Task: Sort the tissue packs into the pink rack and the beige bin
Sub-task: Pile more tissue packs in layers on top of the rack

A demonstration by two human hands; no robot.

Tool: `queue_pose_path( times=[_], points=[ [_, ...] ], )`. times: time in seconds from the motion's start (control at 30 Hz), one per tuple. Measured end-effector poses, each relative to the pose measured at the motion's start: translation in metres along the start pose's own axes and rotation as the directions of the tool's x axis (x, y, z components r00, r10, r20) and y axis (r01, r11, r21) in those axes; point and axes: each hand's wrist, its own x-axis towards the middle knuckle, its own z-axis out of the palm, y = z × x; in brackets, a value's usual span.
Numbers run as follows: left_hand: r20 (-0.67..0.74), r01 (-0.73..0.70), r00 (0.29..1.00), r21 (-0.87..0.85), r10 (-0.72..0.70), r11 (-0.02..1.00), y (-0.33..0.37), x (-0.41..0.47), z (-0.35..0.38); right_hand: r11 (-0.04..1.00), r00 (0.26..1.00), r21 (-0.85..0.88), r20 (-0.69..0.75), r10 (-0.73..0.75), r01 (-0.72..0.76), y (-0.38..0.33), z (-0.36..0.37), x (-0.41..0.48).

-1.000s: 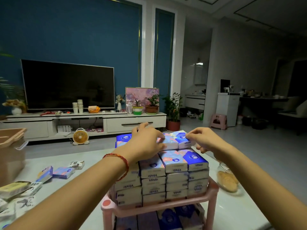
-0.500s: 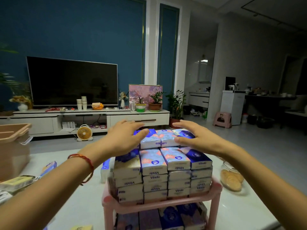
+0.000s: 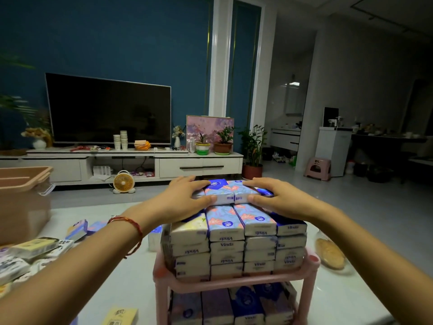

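A pink rack (image 3: 234,281) stands on the white table in front of me, its top shelf stacked high with blue floral tissue packs (image 3: 225,225). More packs fill the lower shelf (image 3: 234,303). My left hand (image 3: 180,200) and my right hand (image 3: 278,198) lie on the topmost far row of packs (image 3: 226,191), one at each end. Their fingers are fairly straight over the tops and the thumbs press the near faces. The beige bin (image 3: 25,198) stands at the far left. Several loose packs (image 3: 35,247) lie on the table to its right.
A yellow pack (image 3: 120,315) lies at the near table edge, left of the rack. A glass jar (image 3: 330,254) with tan contents sits right of the rack. Beyond the table are a TV stand, a small fan (image 3: 123,182) and potted plants.
Both hands have come from the far pack edges onto the top row and settled flat at its two ends, thumbs on the near face. The view has shifted slightly left.
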Motion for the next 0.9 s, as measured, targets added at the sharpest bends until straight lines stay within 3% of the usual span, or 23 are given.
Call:
queue_pose_path(
  times=[0.07,0.17,0.23,0.33,0.5,0.6,0.67,0.77,0.83,0.9],
  points=[
    [-0.023,-0.020,1.000,-0.007,0.020,1.000,0.000,0.000,0.000,1.000,1.000,0.012,0.008,0.014,-0.014,0.000,-0.001,0.000],
    [-0.124,-0.071,0.992,-0.252,0.040,0.965,-0.004,-0.004,-0.006,1.000,0.997,0.000,-0.076,0.011,-0.011,-0.005,-0.004,-0.004],
    [-0.247,-0.120,0.969,-0.385,0.023,0.915,-0.014,-0.010,-0.011,0.996,0.974,-0.062,-0.214,-0.069,0.057,-0.015,-0.007,-0.010],
    [-0.389,-0.133,0.919,-0.450,-0.060,0.883,-0.049,-0.028,-0.011,0.970,0.910,-0.114,-0.337,-0.242,0.215,-0.050,-0.005,-0.024],
    [-0.369,0.083,0.901,-0.372,-0.229,0.924,-0.134,-0.088,0.036,0.830,0.797,-0.029,-0.261,-0.544,0.557,-0.138,0.046,-0.058],
    [-0.253,0.183,0.926,-0.344,-0.279,0.921,-0.166,-0.130,0.079,0.730,0.722,0.021,-0.167,-0.671,0.683,-0.177,0.116,-0.061],
    [-0.243,0.213,0.930,-0.252,-0.275,0.944,-0.174,-0.147,0.105,0.753,0.764,0.133,-0.066,-0.642,0.645,-0.191,0.162,-0.052],
    [-0.180,0.173,0.970,0.028,-0.165,0.985,-0.195,-0.162,0.122,0.874,0.894,0.247,0.058,-0.443,0.417,-0.192,0.229,-0.014],
    [-0.076,0.169,0.985,0.234,-0.155,0.957,-0.216,-0.167,0.126,0.925,0.961,0.286,0.050,-0.274,0.249,-0.185,0.261,0.018],
    [0.056,0.174,0.979,0.270,-0.196,0.947,-0.225,-0.171,0.112,0.944,0.990,0.303,0.015,-0.140,0.129,-0.176,0.280,0.046]
  ],
)
